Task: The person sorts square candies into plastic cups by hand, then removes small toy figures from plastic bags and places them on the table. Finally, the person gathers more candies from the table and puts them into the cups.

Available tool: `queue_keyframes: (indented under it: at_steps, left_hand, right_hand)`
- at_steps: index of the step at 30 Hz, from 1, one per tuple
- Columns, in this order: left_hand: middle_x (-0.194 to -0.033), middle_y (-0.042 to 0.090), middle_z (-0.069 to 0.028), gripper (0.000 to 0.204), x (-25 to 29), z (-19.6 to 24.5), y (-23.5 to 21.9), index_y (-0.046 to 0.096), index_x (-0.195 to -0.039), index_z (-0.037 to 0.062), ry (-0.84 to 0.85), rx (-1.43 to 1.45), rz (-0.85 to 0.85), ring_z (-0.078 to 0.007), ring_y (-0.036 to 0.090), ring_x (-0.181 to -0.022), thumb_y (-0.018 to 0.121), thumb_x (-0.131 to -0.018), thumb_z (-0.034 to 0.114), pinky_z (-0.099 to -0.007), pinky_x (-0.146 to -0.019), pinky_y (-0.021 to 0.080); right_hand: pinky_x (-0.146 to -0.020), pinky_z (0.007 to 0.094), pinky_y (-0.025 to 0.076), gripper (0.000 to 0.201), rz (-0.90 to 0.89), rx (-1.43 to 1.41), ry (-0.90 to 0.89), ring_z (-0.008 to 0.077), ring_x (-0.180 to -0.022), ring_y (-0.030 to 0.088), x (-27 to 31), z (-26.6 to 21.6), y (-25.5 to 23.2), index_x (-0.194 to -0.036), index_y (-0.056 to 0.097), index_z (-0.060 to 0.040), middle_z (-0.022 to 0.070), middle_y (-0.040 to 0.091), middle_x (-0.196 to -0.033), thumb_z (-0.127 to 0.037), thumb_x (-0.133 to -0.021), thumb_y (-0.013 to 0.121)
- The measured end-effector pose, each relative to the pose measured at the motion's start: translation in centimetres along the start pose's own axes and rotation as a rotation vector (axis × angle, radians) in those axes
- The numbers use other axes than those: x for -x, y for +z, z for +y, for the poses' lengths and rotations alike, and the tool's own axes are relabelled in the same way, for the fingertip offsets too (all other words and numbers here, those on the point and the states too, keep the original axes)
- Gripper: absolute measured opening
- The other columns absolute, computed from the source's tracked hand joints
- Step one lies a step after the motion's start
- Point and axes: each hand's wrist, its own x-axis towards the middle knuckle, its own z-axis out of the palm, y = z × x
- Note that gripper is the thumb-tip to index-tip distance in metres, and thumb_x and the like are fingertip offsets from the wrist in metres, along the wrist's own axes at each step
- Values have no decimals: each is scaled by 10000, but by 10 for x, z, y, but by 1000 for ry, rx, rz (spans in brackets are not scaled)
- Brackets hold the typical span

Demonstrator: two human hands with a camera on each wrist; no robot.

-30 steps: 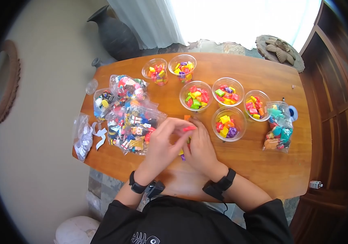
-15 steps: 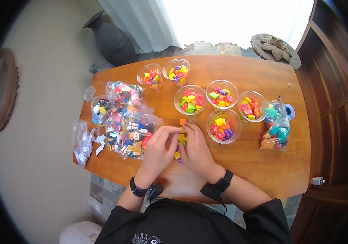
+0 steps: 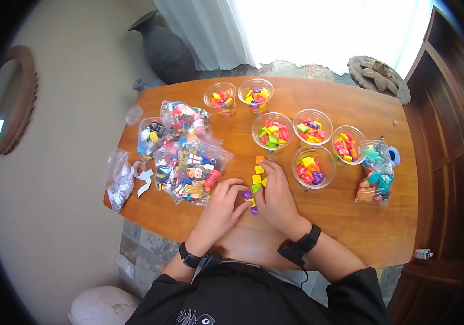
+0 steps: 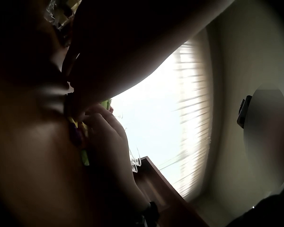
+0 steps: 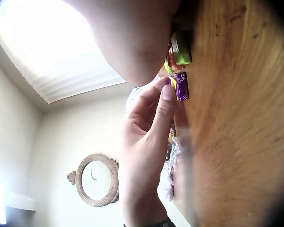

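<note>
Small wrapped candies lie in a short line on the table between my hands in the head view. At its near end are a purple candy (image 3: 247,195) and another purple candy (image 3: 255,211) with a yellow one between. My left hand (image 3: 221,207) pinches at this end with curved fingers and thumb; in the right wrist view its thumb (image 5: 164,106) rests right at a purple candy (image 5: 181,86). My right hand (image 3: 278,199) lies along the right side of the line, fingers extended, beside a yellow candy (image 3: 256,179) and a green candy (image 3: 256,188). An orange candy (image 3: 259,160) marks the far end.
Several clear cups of candies stand beyond my hands, the nearest cup (image 3: 313,183) right of my right hand. Bags of small figures (image 3: 191,176) lie left, beside a bag with white strips (image 3: 119,187). Another toy bag (image 3: 375,179) and a tape roll (image 3: 394,156) are at right.
My left hand, which held a red candy up beside my right fingers, has come down and back to the near end of the line. More candies now show; my right hand stays beside them.
</note>
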Motion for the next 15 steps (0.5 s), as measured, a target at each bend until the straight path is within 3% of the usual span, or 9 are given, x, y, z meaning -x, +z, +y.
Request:
queue_keyframes:
  at_steps: [1,3,4,6,12,15]
  left_hand:
    - [-1349,648,-177,372,1,-1,1,689,-1275,2,2,-4,5,-361,646,-1250,831,-966,151,-450,-1054,544]
    - [-1177,672,-131,299,2,-2,4,686,-1228,9,-191,202,-32,-269,699,-1035,816,-986,125,-387,-890,582]
    - [-1177,672,-131,299,3,-2,4,686,-1228,9,-190,199,-28,-269,699,-1035,816,-986,125,-387,-890,582]
    - [-1042,669,-92,245,4,-1,4,692,-1182,11,-248,284,-90,-189,681,-851,813,-995,112,-322,-759,566]
    - [-1015,679,-77,220,10,-1,14,734,-1174,7,-229,327,82,-167,675,-823,815,-991,97,-279,-749,551]
    - [-1044,682,-80,249,15,-4,18,740,-1218,7,-236,371,13,-168,674,-827,807,-994,93,-279,-750,545]
  right_hand:
    - [-1261,540,394,615,10,-3,-2,478,-1478,490,0,0,0,-1494,480,99,312,519,-1517,39,-906,649]
    - [-1255,541,398,607,18,-3,-12,481,-1466,498,0,0,1,-1486,482,98,314,522,-1511,40,-905,647]
    - [-1249,542,403,600,24,-1,-16,484,-1455,506,0,1,1,-1479,485,96,317,525,-1506,40,-904,646]
    - [-1248,542,403,595,23,-2,-23,486,-1449,509,0,1,0,-1475,486,96,320,526,-1503,39,-904,645]
    - [-1247,539,403,582,51,13,-35,489,-1440,512,1,6,3,-1468,488,100,323,533,-1489,19,-913,645]
    - [-1246,535,405,566,52,11,-36,486,-1441,512,4,7,5,-1461,494,103,322,537,-1485,9,-923,643]
